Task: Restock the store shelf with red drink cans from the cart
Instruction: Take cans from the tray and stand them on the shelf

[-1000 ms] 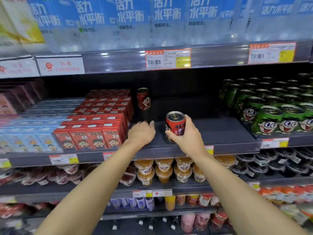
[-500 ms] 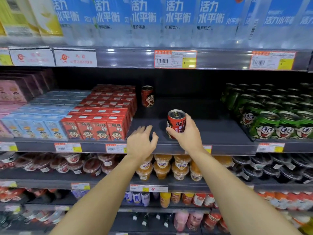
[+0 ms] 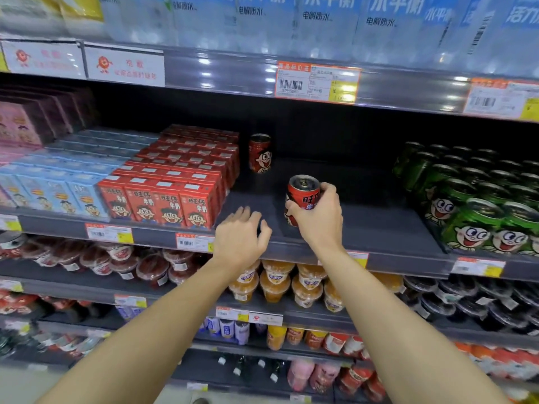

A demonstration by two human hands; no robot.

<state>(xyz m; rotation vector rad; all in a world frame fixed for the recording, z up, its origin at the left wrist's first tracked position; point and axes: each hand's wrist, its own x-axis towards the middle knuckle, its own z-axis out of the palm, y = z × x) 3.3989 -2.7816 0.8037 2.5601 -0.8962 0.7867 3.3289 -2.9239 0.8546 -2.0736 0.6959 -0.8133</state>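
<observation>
Gripped a red can (image 3: 303,199) upright in right hand (image 3: 319,220) at the dark shelf (image 3: 364,225) front. Left hand (image 3: 240,237) empty, fingers relaxed. Second can (image 3: 260,153) farther back, beside red cartons (image 3: 175,182); green cans (image 3: 478,199) rightward.

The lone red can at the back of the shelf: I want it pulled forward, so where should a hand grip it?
Judging by its pose, wrap the side wall of the lone red can from the front right: it stands upright, cartons close on its left.
</observation>
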